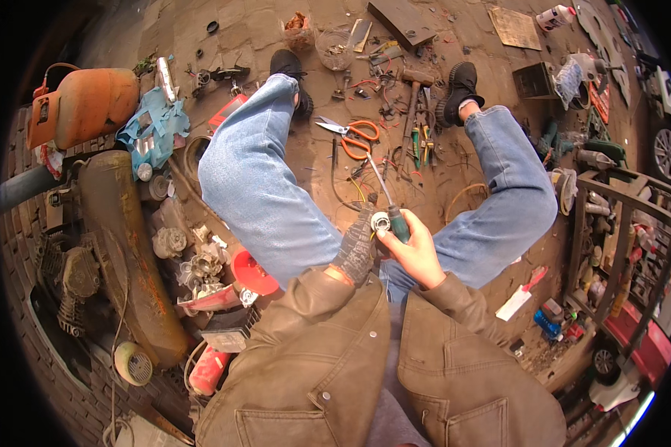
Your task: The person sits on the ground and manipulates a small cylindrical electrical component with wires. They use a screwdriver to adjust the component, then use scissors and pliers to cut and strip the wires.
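Note:
My left hand (358, 246), in a grey knitted work glove, holds a small round white part (380, 222) with a ring-shaped face; thin wires show beside it. My bare right hand (414, 246) grips the dark green handle of a screwdriver (398, 223), and its thumb touches the white part. The screwdriver's metal shaft points up and away from me, past the white part. Its tip lies near the orange handles of a pair of scissors (358, 137) on the ground. Beyond are pliers with green and yellow handles (421, 146) and a hammer (416, 81).
Wire scraps and a clear plastic tub (335, 50) lie between my shoes. An orange gas cylinder (95, 106), a rusty tank (126, 240) and metal castings (201, 265) are at left. At right stand a metal rack (609, 262) and a white-bladed scraper (513, 303).

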A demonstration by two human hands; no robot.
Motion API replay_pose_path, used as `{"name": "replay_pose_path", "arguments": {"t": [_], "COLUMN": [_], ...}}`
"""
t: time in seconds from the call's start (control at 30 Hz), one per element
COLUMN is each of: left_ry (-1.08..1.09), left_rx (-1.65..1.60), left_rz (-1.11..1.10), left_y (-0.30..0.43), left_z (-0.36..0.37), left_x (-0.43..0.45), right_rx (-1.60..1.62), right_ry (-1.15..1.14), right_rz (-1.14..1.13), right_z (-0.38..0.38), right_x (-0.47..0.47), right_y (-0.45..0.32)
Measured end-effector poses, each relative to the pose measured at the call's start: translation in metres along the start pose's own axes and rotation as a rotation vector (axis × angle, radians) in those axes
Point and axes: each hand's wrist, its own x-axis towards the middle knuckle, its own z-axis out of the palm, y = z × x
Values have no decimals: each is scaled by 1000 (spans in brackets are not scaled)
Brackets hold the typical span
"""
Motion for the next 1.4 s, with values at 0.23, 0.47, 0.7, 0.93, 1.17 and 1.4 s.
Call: {"name": "replay_pose_path", "arguments": {"t": [0.23,0.47,0.7,0.93,1.17,1.4], "left_ry": [343,545,382,427,25,232], "left_rx": [-188,-419,-467,-428,-294,-435], "left_rz": [-26,156,257,276,799,758], "left_y": [16,69,106,144,266,299], "left_z": [-3,-7,-10,-13,-31,-57], "left_x": [13,36,43,23,-31,-1], "right_rx": [-337,-221,-284,-608,-888,-751], "right_ry": [236,402,278,143,407,297], "right_rz": [-399,-86,88,294,113,-252], "right_z": [8,-19,-11,-11,-7,14], "right_x": [34,128,155,166,200,295], "right_y": [43,117,144,148,148,122]}}
